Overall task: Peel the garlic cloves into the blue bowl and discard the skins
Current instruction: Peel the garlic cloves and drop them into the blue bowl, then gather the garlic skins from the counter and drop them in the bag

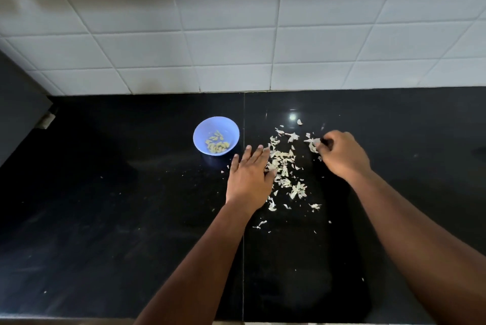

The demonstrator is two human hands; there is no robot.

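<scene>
Head view: your small round blue plastic bowl [216, 135] sits on the glossy black stone counter [105, 206], holding peeled yellowish garlic cloves [217, 143]. Your left hand [249, 176] lies flat, fingers straight, against the scattered papery white garlic skins [282, 164]. Your right hand [343, 155] curls, pinching skins.

Only 1 view is given, from a wide-angle camera worn on the person's head. It looks forward and steeply down over the black bench [105, 219], with both forearms reaching in from the bottom edge toward the middle of the frame. The tiled wall [236, 22] behind the bench fills the upper third. Straight tile lines bow toward the edges. The bench's near edge shows along the bottom.
</scene>
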